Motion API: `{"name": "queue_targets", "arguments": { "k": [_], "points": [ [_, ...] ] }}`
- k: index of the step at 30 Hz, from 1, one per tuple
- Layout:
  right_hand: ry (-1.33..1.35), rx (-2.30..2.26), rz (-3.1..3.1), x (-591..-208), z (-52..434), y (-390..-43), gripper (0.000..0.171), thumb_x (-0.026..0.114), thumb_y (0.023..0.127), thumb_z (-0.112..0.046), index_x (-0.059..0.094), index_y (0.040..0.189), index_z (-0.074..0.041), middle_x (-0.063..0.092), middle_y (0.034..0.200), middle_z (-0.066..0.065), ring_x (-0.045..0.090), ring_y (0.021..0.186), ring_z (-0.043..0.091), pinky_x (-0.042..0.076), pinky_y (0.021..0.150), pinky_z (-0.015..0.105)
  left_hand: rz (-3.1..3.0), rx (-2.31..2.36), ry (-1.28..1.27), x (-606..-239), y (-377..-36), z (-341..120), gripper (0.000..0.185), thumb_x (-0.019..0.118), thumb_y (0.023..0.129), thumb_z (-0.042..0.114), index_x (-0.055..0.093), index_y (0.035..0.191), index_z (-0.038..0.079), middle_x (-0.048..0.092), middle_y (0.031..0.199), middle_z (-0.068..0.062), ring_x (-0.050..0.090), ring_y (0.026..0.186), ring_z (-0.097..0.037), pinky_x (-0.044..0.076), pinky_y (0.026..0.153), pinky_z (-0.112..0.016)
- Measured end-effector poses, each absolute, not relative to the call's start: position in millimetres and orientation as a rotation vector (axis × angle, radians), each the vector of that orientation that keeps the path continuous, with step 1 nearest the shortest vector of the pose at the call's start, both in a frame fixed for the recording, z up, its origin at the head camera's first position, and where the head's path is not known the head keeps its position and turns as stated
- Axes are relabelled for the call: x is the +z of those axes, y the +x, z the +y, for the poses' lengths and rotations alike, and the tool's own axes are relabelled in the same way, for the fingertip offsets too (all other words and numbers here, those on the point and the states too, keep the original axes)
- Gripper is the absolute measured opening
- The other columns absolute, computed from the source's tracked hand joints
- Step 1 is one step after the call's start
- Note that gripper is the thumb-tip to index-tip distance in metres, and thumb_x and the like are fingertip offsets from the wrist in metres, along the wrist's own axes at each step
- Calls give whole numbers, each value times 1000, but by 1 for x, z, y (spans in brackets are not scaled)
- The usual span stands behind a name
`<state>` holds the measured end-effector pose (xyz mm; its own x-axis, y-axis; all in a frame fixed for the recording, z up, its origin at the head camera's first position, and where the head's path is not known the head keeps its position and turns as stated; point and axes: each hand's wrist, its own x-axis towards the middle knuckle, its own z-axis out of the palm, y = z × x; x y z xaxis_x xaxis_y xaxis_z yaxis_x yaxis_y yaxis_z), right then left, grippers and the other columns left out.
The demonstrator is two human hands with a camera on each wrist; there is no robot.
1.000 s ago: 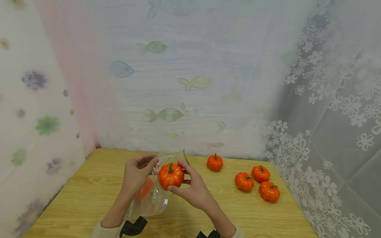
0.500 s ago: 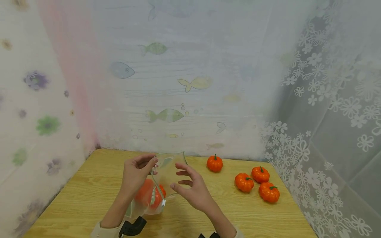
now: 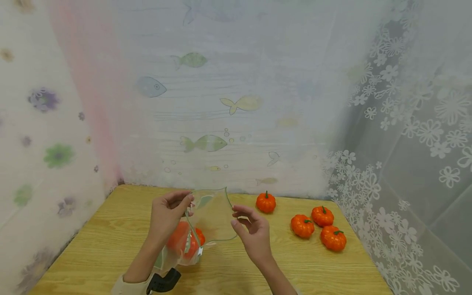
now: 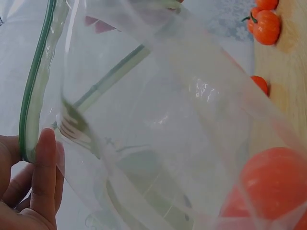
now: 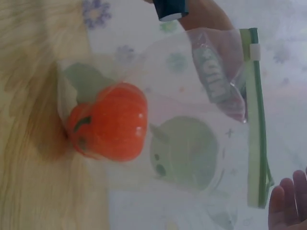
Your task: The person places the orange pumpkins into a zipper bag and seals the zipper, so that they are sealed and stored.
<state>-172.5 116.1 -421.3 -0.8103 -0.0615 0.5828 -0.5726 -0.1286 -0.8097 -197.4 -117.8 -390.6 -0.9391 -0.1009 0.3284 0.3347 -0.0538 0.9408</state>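
My left hand (image 3: 166, 217) pinches the rim of a clear zip bag (image 3: 214, 217) with green edging and a white slider. The bag's mouth gapes to the right. Small orange toy pumpkins (image 5: 120, 122) lie low inside it, seen through the cloudy plastic, which also bears green printed shapes. By the right side of the mouth is my right hand (image 3: 254, 235), holding nothing, its fingertips close to the green edge. In the right wrist view its fingers (image 5: 288, 201) extend beside the zip strip. The left wrist view shows the left fingers (image 4: 45, 167) at the green zip.
One orange pumpkin (image 3: 266, 203) sits near the back of the wooden table (image 3: 92, 241). Three more pumpkins (image 3: 333, 238) cluster toward the right edge. Patterned sheets with fish and flowers hang around the table's back and sides.
The pumpkin my right hand held at the mouth has dropped into the bag. My right hand has let go and moved right to the mouth's edge. My left hand keeps its hold.
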Motion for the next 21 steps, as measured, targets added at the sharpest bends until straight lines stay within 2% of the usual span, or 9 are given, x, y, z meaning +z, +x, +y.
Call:
{"name": "queue_targets", "arguments": {
  "k": [5,11,21],
  "points": [
    [619,2015,-1706,-440,126,-175,21,64,90,14,61,110,21,71,104,-3,65,95,11,58,82,20,-1945,-2085,-224,-390,-196,-118,25,71,97,8,71,114,-10,74,90,-9,72,73,-14,65,65,-31],
    [365,2024,-1860,-466,144,-180,22,67,92,9,63,112,18,71,102,-1,66,95,8,58,79,20,-1978,-2111,-189,-390,-196,-119,26,70,97,8,70,115,-11,75,91,-8,71,74,-11,64,66,-29],
    [-15,2062,-2061,-492,193,-186,28,67,97,-4,65,123,8,71,107,4,67,96,8,58,81,22,-2016,-2094,-210,-390,-195,-121,25,66,100,9,69,116,-10,72,91,-11,66,63,-13,62,62,-26]
  ]
}}
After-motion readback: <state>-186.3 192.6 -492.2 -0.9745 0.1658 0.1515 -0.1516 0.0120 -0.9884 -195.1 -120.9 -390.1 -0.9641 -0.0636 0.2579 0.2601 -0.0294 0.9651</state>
